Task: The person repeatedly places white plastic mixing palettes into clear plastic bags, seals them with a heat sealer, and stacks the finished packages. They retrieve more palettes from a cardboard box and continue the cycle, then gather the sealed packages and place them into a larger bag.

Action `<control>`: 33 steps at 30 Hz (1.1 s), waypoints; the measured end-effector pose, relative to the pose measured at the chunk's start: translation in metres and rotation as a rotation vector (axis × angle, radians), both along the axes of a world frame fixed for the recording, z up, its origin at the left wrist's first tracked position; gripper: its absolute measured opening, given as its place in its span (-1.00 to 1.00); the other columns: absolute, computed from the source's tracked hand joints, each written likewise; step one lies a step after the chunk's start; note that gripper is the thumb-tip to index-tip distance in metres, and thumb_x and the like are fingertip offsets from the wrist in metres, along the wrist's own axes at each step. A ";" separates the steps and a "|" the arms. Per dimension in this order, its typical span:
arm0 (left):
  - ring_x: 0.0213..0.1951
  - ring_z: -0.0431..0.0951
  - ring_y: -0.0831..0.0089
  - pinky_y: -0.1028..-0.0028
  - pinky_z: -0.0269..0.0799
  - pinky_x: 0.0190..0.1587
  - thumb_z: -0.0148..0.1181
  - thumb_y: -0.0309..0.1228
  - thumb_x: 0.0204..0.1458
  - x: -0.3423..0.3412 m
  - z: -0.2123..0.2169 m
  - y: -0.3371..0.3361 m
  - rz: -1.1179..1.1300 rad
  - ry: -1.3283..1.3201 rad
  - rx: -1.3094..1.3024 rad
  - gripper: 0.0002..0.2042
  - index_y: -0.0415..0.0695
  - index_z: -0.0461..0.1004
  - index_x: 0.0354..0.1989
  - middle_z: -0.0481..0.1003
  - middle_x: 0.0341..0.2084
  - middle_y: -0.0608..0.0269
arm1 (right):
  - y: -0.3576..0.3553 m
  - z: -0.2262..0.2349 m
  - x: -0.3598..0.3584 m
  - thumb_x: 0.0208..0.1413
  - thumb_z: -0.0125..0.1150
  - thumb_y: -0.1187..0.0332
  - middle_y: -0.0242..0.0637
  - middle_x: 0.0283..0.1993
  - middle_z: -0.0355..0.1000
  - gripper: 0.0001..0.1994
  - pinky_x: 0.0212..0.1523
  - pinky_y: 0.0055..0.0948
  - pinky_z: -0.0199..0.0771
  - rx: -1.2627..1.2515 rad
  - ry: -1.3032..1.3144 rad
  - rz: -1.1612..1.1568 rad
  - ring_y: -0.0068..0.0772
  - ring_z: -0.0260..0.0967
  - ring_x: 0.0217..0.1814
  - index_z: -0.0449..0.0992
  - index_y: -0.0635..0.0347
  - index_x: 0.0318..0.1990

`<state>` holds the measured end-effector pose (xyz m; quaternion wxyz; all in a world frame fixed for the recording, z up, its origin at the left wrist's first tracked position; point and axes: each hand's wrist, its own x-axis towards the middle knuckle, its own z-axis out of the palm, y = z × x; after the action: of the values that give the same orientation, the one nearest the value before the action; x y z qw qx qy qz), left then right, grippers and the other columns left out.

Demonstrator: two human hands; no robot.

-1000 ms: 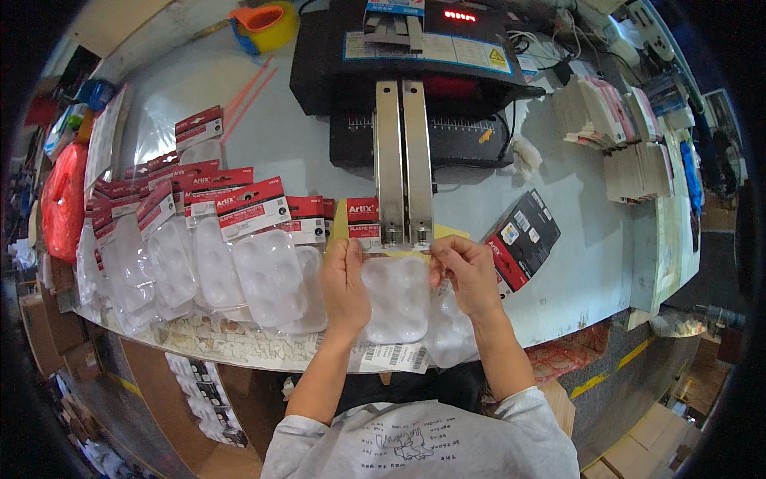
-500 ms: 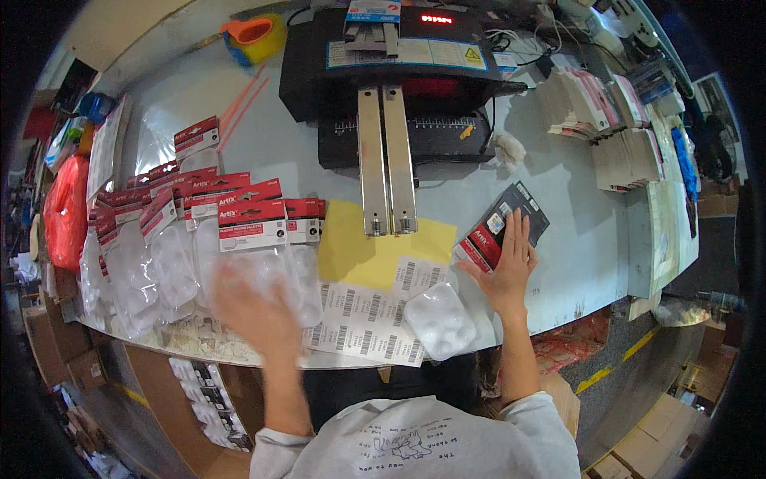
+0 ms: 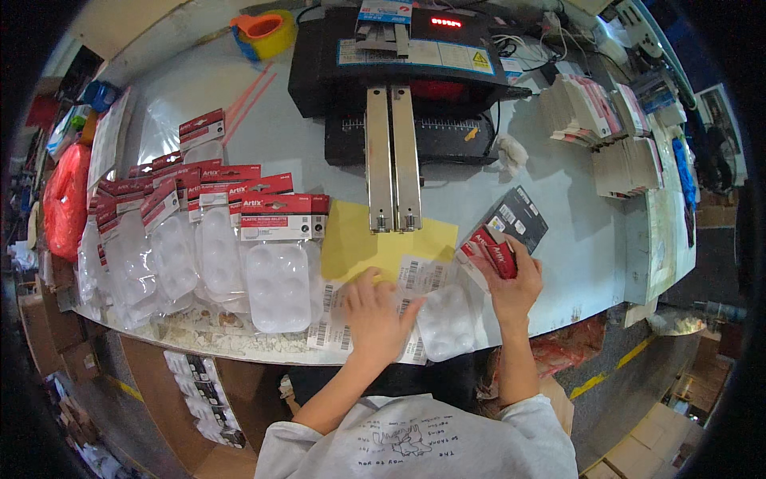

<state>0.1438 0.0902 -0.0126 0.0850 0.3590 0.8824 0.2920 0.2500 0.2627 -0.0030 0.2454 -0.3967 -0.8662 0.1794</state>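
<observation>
My left hand (image 3: 375,315) is over a sheet of barcode labels (image 3: 339,335), its fingers spread and holding nothing visible. Close to its thumb lies a white plastic palette (image 3: 445,323) with round wells. At the right, my right hand (image 3: 517,287) pinches a folded red and white header card (image 3: 495,253). Under and behind that card rests a small pile of dark header cards (image 3: 519,219). Left of the labels, a bagged palette with a red header card (image 3: 278,287) lies in front of several overlapping bagged palettes (image 3: 171,255).
A black machine (image 3: 399,56) with two metal rails (image 3: 392,160) reaches toward me over a yellow sheet (image 3: 351,243). Stacks of cards (image 3: 582,112) stand at the back right. Tape rolls (image 3: 267,36) sit at the back left. Below the table edge is an open carton (image 3: 152,399).
My left hand has moved right, from the bagged palettes to the label sheet. My right hand, flat on the dark cards before, now grips a folded header card. The view has shifted slightly.
</observation>
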 end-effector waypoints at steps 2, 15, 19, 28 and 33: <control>-0.07 0.29 0.05 0.19 0.20 -0.01 0.20 -0.42 -0.09 0.004 -0.003 0.008 -0.091 -0.002 0.033 -0.78 -0.20 0.35 -0.29 0.31 -0.10 0.00 | -0.001 0.002 0.001 -0.39 0.51 0.22 -0.27 -0.27 0.53 -0.46 -0.17 -0.36 0.32 -0.022 0.008 -0.002 -0.23 0.43 -0.34 0.51 0.12 -0.14; -0.49 0.37 0.69 0.64 0.28 -0.42 0.16 -0.38 0.09 -0.019 0.059 -0.023 0.029 -1.076 0.368 -0.80 -0.28 0.55 -0.25 0.53 -0.51 0.32 | -0.005 0.082 -0.042 -0.13 0.39 0.22 -0.12 -0.45 0.47 -0.62 -0.41 -0.51 0.38 -0.552 0.088 0.642 -0.30 0.40 -0.50 0.50 0.28 -0.21; -0.57 0.26 0.73 0.67 0.17 -0.52 0.13 -0.37 0.11 -0.025 0.062 -0.027 0.063 -1.135 0.436 -0.80 -0.26 0.55 -0.26 0.44 -0.62 0.42 | -0.006 0.083 -0.050 -0.07 0.34 0.17 -0.15 -0.55 0.43 -0.68 -0.49 -0.49 0.33 -0.691 -0.078 0.612 -0.31 0.34 -0.58 0.54 0.27 -0.31; -0.58 0.33 0.76 0.66 0.24 -0.53 0.16 -0.40 0.09 -0.022 0.064 -0.025 0.083 -0.931 0.382 -0.85 -0.24 0.54 -0.30 0.52 -0.62 0.33 | -0.004 0.077 -0.048 -0.06 0.34 0.20 -0.17 -0.61 0.41 -0.76 -0.58 -0.44 0.30 -0.675 -0.042 0.710 -0.24 0.34 -0.65 0.55 0.19 -0.40; -0.65 0.34 0.69 0.60 0.25 -0.58 0.16 -0.41 0.08 -0.023 0.065 -0.025 0.036 -0.812 0.330 -0.87 -0.22 0.54 -0.33 0.47 -0.69 0.24 | -0.004 0.077 -0.049 -0.08 0.34 0.19 -0.18 -0.60 0.43 -0.76 -0.56 -0.40 0.33 -0.639 -0.049 0.766 -0.18 0.39 -0.60 0.55 0.19 -0.42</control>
<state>0.1204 0.0654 0.0526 0.3613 0.2086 0.7252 0.5477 0.2013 0.2588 0.0740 0.0075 -0.1093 -0.8569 0.5036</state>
